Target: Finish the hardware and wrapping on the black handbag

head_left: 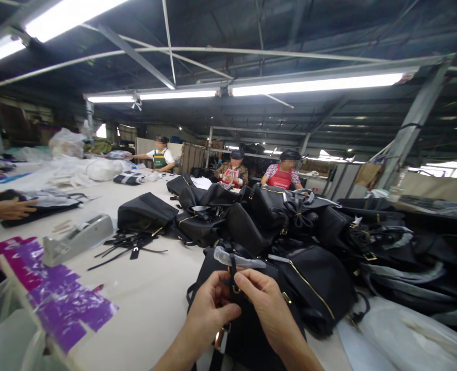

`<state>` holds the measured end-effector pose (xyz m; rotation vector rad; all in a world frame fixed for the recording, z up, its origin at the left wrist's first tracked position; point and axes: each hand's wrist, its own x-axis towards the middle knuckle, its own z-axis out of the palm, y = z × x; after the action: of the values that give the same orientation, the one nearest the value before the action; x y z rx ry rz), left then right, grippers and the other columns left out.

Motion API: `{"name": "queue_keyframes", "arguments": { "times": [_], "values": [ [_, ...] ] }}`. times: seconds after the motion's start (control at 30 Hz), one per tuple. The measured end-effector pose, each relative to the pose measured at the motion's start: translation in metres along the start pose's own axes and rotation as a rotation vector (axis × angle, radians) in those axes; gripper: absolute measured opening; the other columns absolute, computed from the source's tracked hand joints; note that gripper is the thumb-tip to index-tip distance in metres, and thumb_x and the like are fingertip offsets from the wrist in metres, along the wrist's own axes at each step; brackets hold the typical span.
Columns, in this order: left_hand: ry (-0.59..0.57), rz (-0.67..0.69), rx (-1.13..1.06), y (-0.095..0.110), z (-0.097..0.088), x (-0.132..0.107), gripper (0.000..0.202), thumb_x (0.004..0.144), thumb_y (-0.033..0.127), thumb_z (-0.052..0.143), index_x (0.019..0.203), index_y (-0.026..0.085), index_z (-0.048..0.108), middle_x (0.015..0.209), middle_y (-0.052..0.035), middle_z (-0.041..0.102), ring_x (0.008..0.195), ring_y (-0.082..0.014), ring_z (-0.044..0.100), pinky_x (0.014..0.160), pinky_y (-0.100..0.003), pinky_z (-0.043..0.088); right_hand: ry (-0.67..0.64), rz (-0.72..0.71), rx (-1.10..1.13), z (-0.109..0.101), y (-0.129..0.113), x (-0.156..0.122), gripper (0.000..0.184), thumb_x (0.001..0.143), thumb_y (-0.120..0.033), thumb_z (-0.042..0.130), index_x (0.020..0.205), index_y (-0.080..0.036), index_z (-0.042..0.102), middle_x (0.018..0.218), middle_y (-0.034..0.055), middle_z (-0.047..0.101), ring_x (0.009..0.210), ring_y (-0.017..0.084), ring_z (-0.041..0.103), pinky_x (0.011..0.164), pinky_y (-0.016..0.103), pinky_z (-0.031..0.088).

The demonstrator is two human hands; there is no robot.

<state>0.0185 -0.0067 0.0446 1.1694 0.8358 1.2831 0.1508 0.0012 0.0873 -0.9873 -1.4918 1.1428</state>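
Both hands at a black strap

From the head view, we see our right hand [261, 291] nearly closed, thumb and fingers pinching one narrow black strap [233, 265] with a gold buckle [235, 289]. Our left hand [215, 304] is half curled, its fingertips at the strap and its thumb standing apart; we cannot tell how firmly it grips. The strap is above one black bag [247, 332], directly before us on the table [143, 319]. We count one tape dispenser [79, 239] and three people [284, 179] beyond; the heaped bags [247, 229] overlap too much to count.
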Motion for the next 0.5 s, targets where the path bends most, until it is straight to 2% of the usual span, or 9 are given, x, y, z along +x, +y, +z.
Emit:
{"name": "queue_keyframes", "arguments": {
  "times": [0.1, 0.27, 0.33, 0.43, 0.5],
  "values": [
    [0.006, 0.024, -0.005, -0.004, 0.002, -0.001, 0.051, 0.061, 0.014, 0.067, 0.110, 0.015, 0.055, 0.067, 0.0033, 0.061, 0.059, -0.0098, 0.052, 0.052, -0.020, 0.033, 0.015, 0.004, -0.010, 0.000, 0.002, 0.002, 0.035, 0.079, -0.051, 0.068, 0.076, -0.016, 0.075, 0.076, 0.0029, 0.067, 0.077, 0.021, 0.056, 0.073, 0.029, 0.042],
    [-0.026, 0.034, -0.014, -0.002, -0.004, -0.004, 0.035, 0.061, 0.020, 0.072, 0.094, 0.015, 0.062, 0.068, 0.0010, 0.061, 0.061, -0.0117, 0.053, 0.056, -0.022, 0.037, 0.048, 0.030, 0.063, -0.006, 0.009, 0.005, 0.037, 0.079, -0.053, 0.069, 0.073, -0.017, 0.068, 0.068, -0.0009, 0.055, 0.065, 0.015, 0.046, 0.060, 0.025, 0.037],
    [-0.024, 0.022, 0.013, 0.000, -0.007, -0.004, 0.029, 0.063, 0.026, 0.072, 0.088, 0.014, 0.063, 0.069, -0.0008, 0.063, 0.060, -0.0124, 0.052, 0.054, -0.023, 0.037, 0.060, 0.036, 0.101, -0.008, 0.012, 0.006, 0.040, 0.078, -0.056, 0.070, 0.070, -0.017, 0.064, 0.063, -0.0034, 0.048, 0.058, 0.012, 0.039, 0.054, 0.023, 0.032],
    [0.037, -0.004, 0.115, 0.001, -0.012, -0.003, 0.021, 0.070, 0.033, 0.064, 0.080, 0.015, 0.064, 0.065, -0.0004, 0.059, 0.058, -0.0129, 0.049, 0.052, -0.024, 0.035, 0.052, 0.077, 0.117, -0.008, 0.015, 0.009, 0.048, 0.072, -0.064, 0.071, 0.068, -0.017, 0.060, 0.056, -0.0070, 0.038, 0.051, 0.008, 0.028, 0.045, 0.021, 0.022],
    [0.089, 0.050, 0.197, 0.000, -0.014, -0.002, 0.017, 0.072, 0.032, 0.061, 0.072, 0.016, 0.063, 0.067, -0.0006, 0.057, 0.063, -0.0145, 0.050, 0.058, -0.025, 0.037, 0.035, 0.135, 0.129, -0.007, 0.018, 0.010, 0.053, 0.068, -0.069, 0.071, 0.069, -0.018, 0.057, 0.052, -0.0093, 0.032, 0.047, 0.007, 0.022, 0.042, 0.020, 0.016]
  ]
}}
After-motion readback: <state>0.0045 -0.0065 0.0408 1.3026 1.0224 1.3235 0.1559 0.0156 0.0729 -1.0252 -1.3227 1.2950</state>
